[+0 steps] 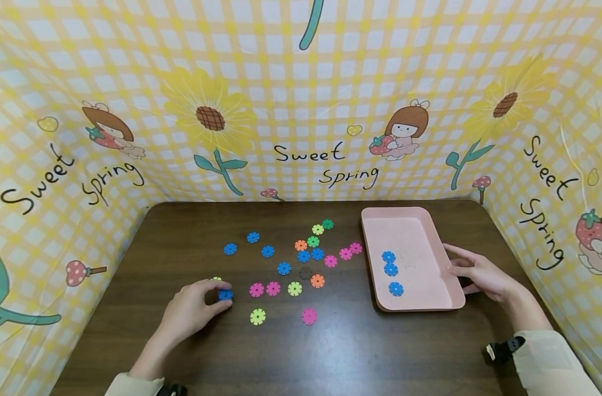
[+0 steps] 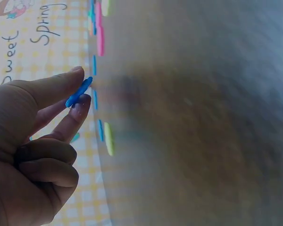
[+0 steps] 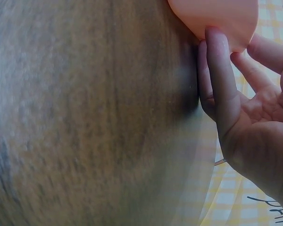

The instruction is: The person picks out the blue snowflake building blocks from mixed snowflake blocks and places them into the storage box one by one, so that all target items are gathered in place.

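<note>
My left hand [image 1: 189, 311], at the left of the table, pinches a blue notched plastic disc [image 1: 225, 295] between thumb and fingertips. In the left wrist view this blue disc [image 2: 79, 92] sits tilted, with the other fingers curled below. A yellow-green disc [image 1: 216, 279] is partly hidden behind the hand. My right hand [image 1: 484, 274] rests against the right side of a pink tray [image 1: 405, 225]; in the right wrist view its fairly straight fingers [image 3: 218, 61] touch the tray's outer wall [image 3: 217, 14]. Inside the tray, toward its left, lie several blue discs [image 1: 391, 269].
Several more discs lie spread over the brown table [image 1: 330, 357]: blue [image 1: 283, 268], pink [image 1: 309, 317], yellow-green [image 1: 258, 317], orange [image 1: 318, 281], green [image 1: 327, 224] and a dark one [image 1: 306, 273]. Yellow checked cloth [image 1: 301, 88] hangs along the back and both sides.
</note>
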The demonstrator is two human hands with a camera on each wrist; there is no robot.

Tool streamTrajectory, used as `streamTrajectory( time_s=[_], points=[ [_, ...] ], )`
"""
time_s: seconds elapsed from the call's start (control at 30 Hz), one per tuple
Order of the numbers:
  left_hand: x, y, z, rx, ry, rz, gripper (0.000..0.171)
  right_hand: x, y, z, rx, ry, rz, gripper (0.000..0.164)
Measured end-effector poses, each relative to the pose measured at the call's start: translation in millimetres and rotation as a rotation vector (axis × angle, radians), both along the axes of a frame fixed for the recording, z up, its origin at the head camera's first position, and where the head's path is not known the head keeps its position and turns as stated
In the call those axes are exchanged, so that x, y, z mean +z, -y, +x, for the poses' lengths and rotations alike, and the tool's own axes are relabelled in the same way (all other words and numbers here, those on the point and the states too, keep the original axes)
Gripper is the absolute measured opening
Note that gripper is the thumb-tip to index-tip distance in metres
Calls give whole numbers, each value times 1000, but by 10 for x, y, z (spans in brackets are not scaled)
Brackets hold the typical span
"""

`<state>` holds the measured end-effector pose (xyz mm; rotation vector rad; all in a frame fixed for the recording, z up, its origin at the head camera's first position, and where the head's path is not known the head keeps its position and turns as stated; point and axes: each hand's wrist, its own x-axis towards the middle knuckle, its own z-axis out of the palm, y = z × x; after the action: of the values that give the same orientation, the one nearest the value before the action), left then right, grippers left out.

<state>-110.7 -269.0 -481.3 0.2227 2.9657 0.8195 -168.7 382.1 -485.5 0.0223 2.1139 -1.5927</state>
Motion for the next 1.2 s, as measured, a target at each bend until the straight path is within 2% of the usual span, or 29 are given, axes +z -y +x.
streamTrajectory(
  time_s=[0.3,0.6,0.87,1.2],
  points=[
    [113,-263,-86,-62,-52,68,32,-9,-22,5,-6,0,-3,77],
    [244,-657,-301,-132,-68,162,35,1,-38,0,-5,-3,3,77],
    [335,-1131,-560,-171,-33,228,35,-9,-46,7,-6,-3,3,77],
    [377,-1874,-901,-261,-26,319,31,-10,-1,-6,0,-7,-4,77]
  ],
)
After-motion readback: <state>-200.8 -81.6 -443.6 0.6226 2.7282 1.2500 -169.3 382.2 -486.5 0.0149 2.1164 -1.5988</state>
